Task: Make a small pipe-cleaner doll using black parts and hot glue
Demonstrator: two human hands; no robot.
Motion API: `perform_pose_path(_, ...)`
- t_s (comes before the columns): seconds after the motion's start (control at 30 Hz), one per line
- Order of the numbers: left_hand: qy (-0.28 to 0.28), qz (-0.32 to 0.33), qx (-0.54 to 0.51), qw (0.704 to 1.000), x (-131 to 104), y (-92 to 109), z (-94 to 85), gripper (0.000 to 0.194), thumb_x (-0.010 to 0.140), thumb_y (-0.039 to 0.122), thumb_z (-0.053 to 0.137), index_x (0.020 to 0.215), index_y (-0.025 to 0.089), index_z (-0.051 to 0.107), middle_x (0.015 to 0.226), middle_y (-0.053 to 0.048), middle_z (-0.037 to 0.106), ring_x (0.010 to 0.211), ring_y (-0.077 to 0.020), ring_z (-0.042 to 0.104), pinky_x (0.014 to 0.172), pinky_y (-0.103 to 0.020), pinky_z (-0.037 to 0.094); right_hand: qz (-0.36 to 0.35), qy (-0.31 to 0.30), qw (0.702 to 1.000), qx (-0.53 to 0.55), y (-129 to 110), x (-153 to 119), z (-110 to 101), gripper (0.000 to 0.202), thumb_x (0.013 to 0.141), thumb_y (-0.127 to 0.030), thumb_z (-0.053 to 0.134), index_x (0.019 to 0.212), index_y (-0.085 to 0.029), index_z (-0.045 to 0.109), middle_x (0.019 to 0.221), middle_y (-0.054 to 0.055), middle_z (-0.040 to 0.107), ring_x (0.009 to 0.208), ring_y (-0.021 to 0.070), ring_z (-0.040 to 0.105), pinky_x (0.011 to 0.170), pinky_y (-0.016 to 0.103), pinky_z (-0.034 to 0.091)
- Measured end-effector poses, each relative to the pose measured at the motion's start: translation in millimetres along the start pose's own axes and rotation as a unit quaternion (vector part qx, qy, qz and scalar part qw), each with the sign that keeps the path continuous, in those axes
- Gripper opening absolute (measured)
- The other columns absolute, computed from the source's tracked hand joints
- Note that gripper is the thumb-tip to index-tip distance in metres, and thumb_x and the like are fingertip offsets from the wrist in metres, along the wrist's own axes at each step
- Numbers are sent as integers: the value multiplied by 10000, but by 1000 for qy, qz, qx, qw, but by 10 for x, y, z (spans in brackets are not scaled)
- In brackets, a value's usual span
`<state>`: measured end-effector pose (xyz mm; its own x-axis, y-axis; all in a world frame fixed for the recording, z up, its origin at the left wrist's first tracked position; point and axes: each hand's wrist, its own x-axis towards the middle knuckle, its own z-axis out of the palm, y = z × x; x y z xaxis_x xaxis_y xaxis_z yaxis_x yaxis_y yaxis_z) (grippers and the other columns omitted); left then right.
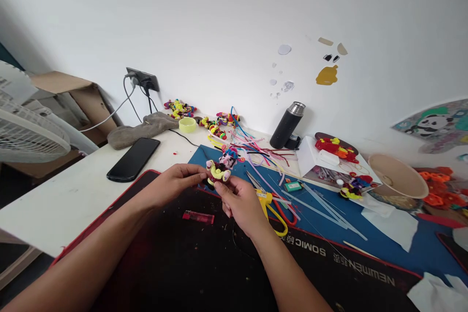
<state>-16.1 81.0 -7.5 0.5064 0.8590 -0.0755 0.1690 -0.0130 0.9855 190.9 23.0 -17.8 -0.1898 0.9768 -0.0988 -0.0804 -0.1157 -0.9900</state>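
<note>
Where the white tabletop (87,190) begins at your left, one white fan (32,131) with a round grille stands beside it. One black, flat, rectangular phone (133,160) lies on the tabletop.

Your left hand (177,181): one, thumb and forefinger pinched on the left side of the item held. Beyond it, one pale yellow-green, short, round cup (187,126). Nearer you, one translucent red, oblong lighter (198,217), flat on the black mat (175,268) with red edging.

Item held: one multicoloured fuzzy figure (218,174), raised above the mat between your two hands, ahead of you. Its long axis runs upward with a lean to the right, head end uppermost. Neither hand is nearer; both touch it.

Your right hand (245,203): one, thumb against its lower right front, fingers curled under and behind. The palms are apart.

Further right: one yellow plastic tool (263,198), partly hidden by your right hand; coloured fuzzy stems (256,148), too tangled to count; one black cylindrical flask (286,127) with silver top; one small green-and-white box (293,186); one cream round bowl (409,176).
</note>
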Motion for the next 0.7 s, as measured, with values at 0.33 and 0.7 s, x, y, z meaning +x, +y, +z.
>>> perform_pose_path(0.33, -8, 26, 53, 998, -40, 133, 15, 404, 975, 567, 636, 1166, 261, 818, 1129, -49, 810, 1114, -293, 696, 1018, -379, 505, -5, 17, 999, -46, -63, -20, -5, 382, 937, -516, 686, 1066, -158, 714, 600, -71, 473, 406, 81, 398, 410, 231, 271)
perform_pose_path(0.7, 9, 35, 40, 999, 79, 183, 155, 364, 791, 475, 846, 1068, 238, 830, 1093, -55, 820, 1059, -319, 717, 972, -402, 537, -25, 55, 991, -119, 50, 20, -63, 444, 951, -555, 678, 1254, -236, 734, 633, -2, 611, 525, 179, 547, 492, 265, 367)
